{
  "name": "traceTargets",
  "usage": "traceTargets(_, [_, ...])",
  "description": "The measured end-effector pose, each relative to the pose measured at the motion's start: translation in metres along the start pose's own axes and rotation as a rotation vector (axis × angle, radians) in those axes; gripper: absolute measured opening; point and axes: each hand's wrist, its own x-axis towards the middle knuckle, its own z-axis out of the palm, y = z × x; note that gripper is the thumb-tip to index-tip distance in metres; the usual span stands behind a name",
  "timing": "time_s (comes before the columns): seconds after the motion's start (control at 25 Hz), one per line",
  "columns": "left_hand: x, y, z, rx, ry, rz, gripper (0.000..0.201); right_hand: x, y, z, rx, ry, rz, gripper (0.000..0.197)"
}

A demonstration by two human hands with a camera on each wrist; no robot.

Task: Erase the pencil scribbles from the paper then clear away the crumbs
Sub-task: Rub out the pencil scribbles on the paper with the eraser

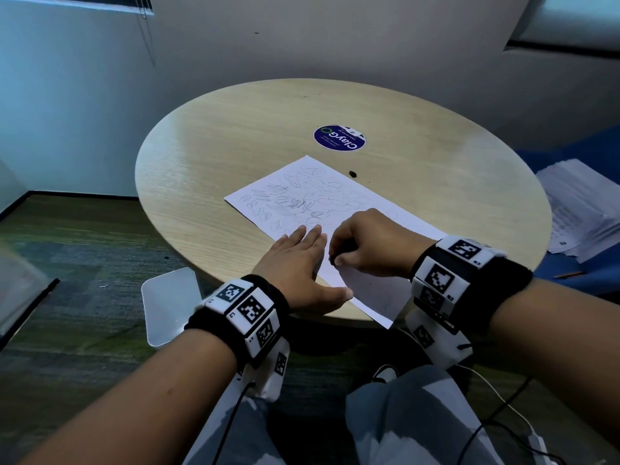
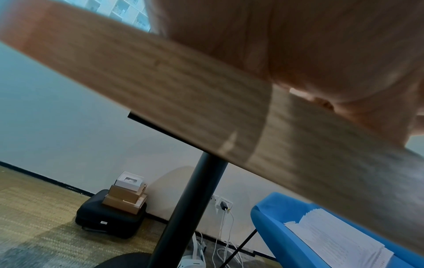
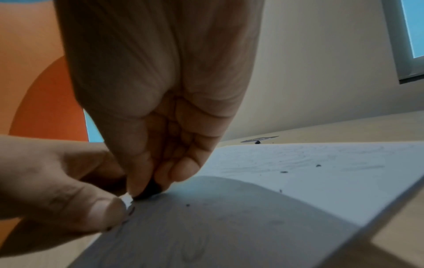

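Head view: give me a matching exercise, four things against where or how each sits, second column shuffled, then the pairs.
1. left hand
2. right hand
3. round sticker
4. paper stack

a. beyond the sheet, on the table
b. pinching a dark eraser against the sheet
c. flat on the sheet's near end
d. off the table, on a blue seat

Pairs: 1-c, 2-b, 3-a, 4-d
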Motion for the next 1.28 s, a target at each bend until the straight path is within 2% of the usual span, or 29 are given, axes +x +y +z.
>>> traceTargets(0.12, [0.000, 0.000, 0.000, -0.001, 0.005, 0.002, 0.107, -0.006, -0.002, -0.006, 0.003, -0.191, -0.012, 0.012])
traceTargets(0.16, [0.000, 0.000, 0.001, -0.002, 0.007, 0.003, 0.107, -0.005, -0.003, -0.007, 0.000, -0.187, -0.013, 0.012])
traceTargets(0.28, [0.002, -0.002, 0.002, -0.015, 0.015, 0.013, 0.107, 0.003, -0.002, -0.001, -0.010, -0.015, -0.009, 0.011])
traceTargets(0.36, [0.002, -0.003, 0.003, -0.028, 0.025, 0.024, 0.106, 0.006, -0.003, 0.003, -0.013, 0.043, -0.013, 0.012])
traceTargets(0.56, [0.002, -0.003, 0.003, -0.023, 0.041, 0.019, 0.105, -0.002, -0.005, -0.004, -0.023, -0.162, -0.025, 0.012])
traceTargets(0.76, [0.003, -0.004, 0.004, -0.031, 0.036, 0.019, 0.107, 0.008, 0.001, 0.000, -0.026, 0.037, -0.013, 0.012])
traceTargets(0.96, [0.001, -0.001, 0.000, -0.069, 0.048, 0.012, 0.108, -0.003, -0.003, -0.003, 0.037, -0.161, -0.009, 0.011])
traceTargets(1.16, [-0.003, 0.002, -0.002, -0.085, 0.057, -0.001, 0.114, 0.008, 0.001, 0.002, 0.023, 0.044, 0.003, 0.011])
traceTargets(1.28, [0.000, -0.001, 0.000, -0.122, 0.073, -0.008, 0.115, 0.003, -0.006, 0.003, 0.026, -0.070, -0.009, 0.009])
